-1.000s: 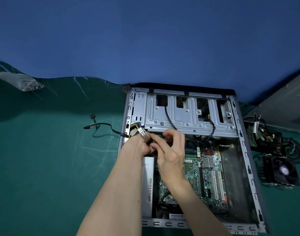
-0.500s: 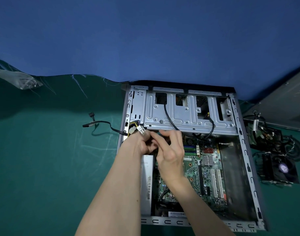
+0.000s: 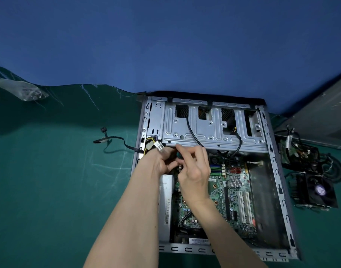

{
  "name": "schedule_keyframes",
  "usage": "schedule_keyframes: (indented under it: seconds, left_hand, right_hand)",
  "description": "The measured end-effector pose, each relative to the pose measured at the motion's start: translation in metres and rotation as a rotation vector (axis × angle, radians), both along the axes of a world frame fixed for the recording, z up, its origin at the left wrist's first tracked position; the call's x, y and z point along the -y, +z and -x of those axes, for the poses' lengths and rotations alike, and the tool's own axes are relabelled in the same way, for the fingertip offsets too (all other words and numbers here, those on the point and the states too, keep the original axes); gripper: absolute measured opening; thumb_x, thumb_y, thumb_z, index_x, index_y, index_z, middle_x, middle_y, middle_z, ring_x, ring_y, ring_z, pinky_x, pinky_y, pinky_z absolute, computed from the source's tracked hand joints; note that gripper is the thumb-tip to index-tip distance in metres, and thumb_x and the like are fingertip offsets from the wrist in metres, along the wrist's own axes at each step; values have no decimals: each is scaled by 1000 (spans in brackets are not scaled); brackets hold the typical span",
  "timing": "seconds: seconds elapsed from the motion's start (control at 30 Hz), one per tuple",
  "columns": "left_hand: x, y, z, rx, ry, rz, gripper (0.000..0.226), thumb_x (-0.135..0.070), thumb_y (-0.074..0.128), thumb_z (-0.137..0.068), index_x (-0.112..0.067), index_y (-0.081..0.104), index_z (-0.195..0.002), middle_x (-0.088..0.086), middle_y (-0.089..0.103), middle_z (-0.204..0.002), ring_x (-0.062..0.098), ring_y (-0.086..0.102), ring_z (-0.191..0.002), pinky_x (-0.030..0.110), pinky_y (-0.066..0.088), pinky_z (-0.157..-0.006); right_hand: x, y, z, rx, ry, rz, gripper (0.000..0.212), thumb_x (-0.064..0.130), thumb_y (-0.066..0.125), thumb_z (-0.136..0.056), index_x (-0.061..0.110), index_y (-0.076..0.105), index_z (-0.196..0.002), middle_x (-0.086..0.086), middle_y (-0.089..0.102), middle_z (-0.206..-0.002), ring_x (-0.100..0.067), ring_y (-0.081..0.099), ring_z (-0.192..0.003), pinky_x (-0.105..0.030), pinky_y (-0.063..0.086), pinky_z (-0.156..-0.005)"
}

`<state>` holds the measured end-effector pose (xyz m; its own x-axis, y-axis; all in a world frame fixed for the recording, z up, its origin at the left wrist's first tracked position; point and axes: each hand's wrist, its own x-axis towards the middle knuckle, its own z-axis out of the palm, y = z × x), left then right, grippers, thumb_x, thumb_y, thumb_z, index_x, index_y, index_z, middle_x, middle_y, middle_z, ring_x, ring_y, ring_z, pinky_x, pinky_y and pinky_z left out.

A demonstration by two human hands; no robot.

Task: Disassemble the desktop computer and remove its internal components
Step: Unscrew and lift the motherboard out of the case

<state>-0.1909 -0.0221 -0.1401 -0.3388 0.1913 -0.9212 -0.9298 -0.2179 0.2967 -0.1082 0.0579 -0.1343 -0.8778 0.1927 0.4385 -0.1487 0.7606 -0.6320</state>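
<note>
At the far-left corner of the case (image 3: 278, 171), just under the near lip of the drive cage (image 3: 214, 130), both hands are on the wiring.

- The left hand (image 3: 162, 163) has its fingers curled tight round the yellow-black wire bundle (image 3: 147, 144). The white plug (image 3: 159, 147) sticks out above the knuckles. My read is that this hand braces the bundle so that a pull does not load the board.
- The right hand (image 3: 194, 169) has its fingertips closed in a pinch on a small dark part (image 3: 178, 154) between the 2 hands. I can't tell what it is, probably a connector latch.
- The motherboard (image 3: 233, 190) is seated in the case floor, and 2 black leads drop from the cage to its far edge.
- A silver box (image 3: 164, 206) sits along the case's left wall.

Room to move:
- The cage lip hangs right over the fingers, so there is little room for a straight-up lift. The exit is toward the near side of the case.
- The case's left wall is a bare sheet-metal edge close to the left wrist.
- A loose black cable (image 3: 117, 140) trails left of the case on the mat (image 3: 49, 180).
- A cooler fan (image 3: 315, 192) lies right of the case, well apart from the hands.
</note>
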Motion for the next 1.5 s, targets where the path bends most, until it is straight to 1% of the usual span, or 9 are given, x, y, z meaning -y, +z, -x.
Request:
schedule_keyframes:
  seconds: [0.1,0.27,0.47,0.63,0.83,1.0,1.17,1.33,1.5]
  left_hand:
    - [0,2,0,22,23,11,14,5,54,-90,-1,53,-77,14,59,-69,22,59,-58,21,47,-33]
    - [1,2,-1,26,36,-78,29,7,35,-94,4,51,-70,15,59,-48,18,53,-29,15,34,-26]
    - [0,-2,1,12,11,40,16,3,50,-93,-1,51,-78,14,56,-76,22,56,-63,23,46,-31]
    - [0,1,0,19,11,-21,29,3,38,-95,0,49,-69,9,54,-41,13,47,-25,14,32,-26]
    - [-2,-1,0,-3,-16,-23,18,3,51,-93,-2,52,-75,9,58,-64,14,58,-45,21,50,-37]
    - [1,-1,0,24,-25,-68,21,-1,46,-94,-1,54,-74,9,60,-66,14,56,-47,14,36,-34]
    - [-4,-4,0,3,-27,26,15,3,54,-92,-2,51,-78,11,54,-74,18,55,-61,24,49,-34]
    - [-2,-2,-1,2,-60,-36,25,0,44,-94,-1,53,-72,9,60,-59,14,55,-46,16,38,-39]
    - [-5,-2,-1,-22,-20,55,12,5,50,-92,-1,52,-82,13,57,-75,19,60,-52,23,48,-33]
  right_hand:
    - [3,-1,-3,-15,30,8,44,-28,59,-67,-5,71,-102,-16,61,-89,-30,59,-84,-35,55,-67]
    - [5,0,-6,2,-15,6,28,-10,73,-75,5,75,-99,-19,58,-99,-27,50,-94,-18,43,-82]
    - [-2,4,-4,-13,51,9,38,-24,55,-70,-6,71,-100,-17,65,-95,-30,59,-90,-36,56,-71]
    - [2,4,-6,17,-8,32,29,-12,72,-74,4,75,-97,-21,56,-106,-27,48,-96,-16,43,-85]
    - [-4,4,-6,41,30,33,55,-32,54,-63,-5,68,-109,-16,60,-94,-30,57,-90,-37,55,-75]
    - [1,3,-7,21,-15,63,32,-14,72,-73,3,74,-101,-19,57,-101,-21,46,-99,-8,36,-91]
    - [-4,2,-9,51,31,97,57,-36,53,-63,-5,68,-109,-17,63,-99,-28,59,-94,-33,57,-76]
    - [0,3,-12,43,6,91,29,-9,72,-76,5,75,-101,-18,57,-107,-27,51,-98,-27,48,-87]
    - [-3,3,-10,58,9,127,55,-35,55,-64,-3,70,-107,-18,61,-98,-14,55,-96,-24,56,-79]
